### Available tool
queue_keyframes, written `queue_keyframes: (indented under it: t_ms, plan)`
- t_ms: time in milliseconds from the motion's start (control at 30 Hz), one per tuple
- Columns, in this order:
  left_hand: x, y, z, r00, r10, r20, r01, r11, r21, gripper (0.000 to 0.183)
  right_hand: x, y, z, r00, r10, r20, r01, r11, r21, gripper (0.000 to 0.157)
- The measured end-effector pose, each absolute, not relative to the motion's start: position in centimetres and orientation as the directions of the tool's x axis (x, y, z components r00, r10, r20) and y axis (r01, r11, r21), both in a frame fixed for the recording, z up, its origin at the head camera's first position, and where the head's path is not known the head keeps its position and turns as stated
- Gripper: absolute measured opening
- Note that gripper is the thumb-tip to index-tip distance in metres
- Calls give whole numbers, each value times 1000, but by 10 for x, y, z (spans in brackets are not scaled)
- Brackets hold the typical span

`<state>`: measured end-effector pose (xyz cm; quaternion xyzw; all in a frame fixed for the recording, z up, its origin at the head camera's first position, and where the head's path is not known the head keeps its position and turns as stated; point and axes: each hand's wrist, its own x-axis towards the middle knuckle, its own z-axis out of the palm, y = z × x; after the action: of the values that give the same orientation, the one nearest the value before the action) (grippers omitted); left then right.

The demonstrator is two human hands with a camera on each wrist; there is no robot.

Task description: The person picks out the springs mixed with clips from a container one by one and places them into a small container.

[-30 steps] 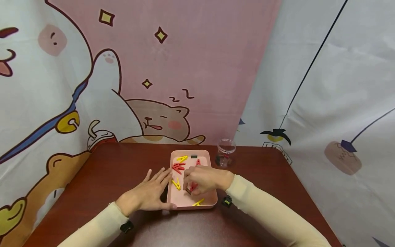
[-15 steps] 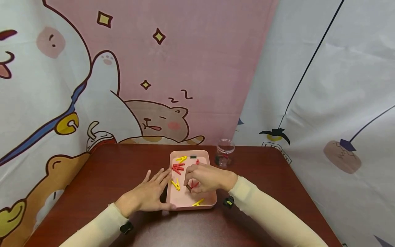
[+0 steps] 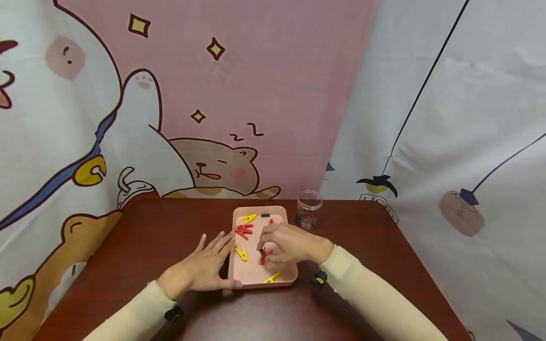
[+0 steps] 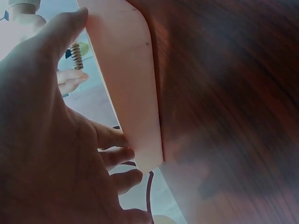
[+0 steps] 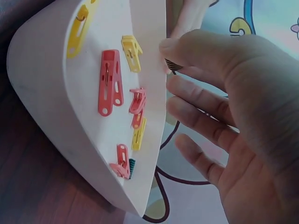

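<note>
My right hand (image 3: 286,242) pinches a small coil spring (image 4: 76,57) between thumb and fingertips, above the pink tray (image 3: 245,279). In the right wrist view the spring's dark end (image 5: 173,65) shows under the thumb. A red clothespin (image 5: 110,83) lies on the tray floor just below this hand. My left hand (image 3: 204,265) rests along the tray's left side, its straight fingers at the rim and the thumb by the near corner. Several red clothespins (image 3: 244,230) and yellow clothespins (image 3: 241,254) lie in the tray. A dark green spring (image 3: 265,215) sits near its far edge.
A clear plastic jar (image 3: 309,208) with a few small dark and red things inside stands behind the tray on the right. The dark red-brown table (image 3: 179,218) ends at a cartoon-printed cloth (image 3: 281,94) at the back.
My right hand has risen a little with the spring in its fingertips, uncovering more of the red clothespin below. The left hand has stayed at the tray's rim.
</note>
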<state>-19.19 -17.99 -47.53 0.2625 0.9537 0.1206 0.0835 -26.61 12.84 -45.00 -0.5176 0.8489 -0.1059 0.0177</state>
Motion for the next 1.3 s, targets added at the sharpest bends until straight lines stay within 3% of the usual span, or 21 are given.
queue_keyframes:
  t_ms: [167, 633, 1033, 1300]
  plan:
    - [-192, -180, -476, -845, 524, -105, 483, 833, 271, 130, -267, 135, -450, -511, -853, 104, -853, 488, -186, 26]
    - [-192, -180, -476, -846, 524, -101, 485, 833, 265, 132, -270, 153, -449, -555, -807, 202, -830, 519, -207, 29]
    - [-193, -181, -479, -848, 519, -110, 476, 836, 273, 132, -272, 166, -444, -661, -722, 205, -748, 608, -267, 31]
    - [-194, -183, -483, -852, 513, -104, 473, 840, 265, 132, -277, 177, -442, -679, -687, 259, -734, 627, -261, 30]
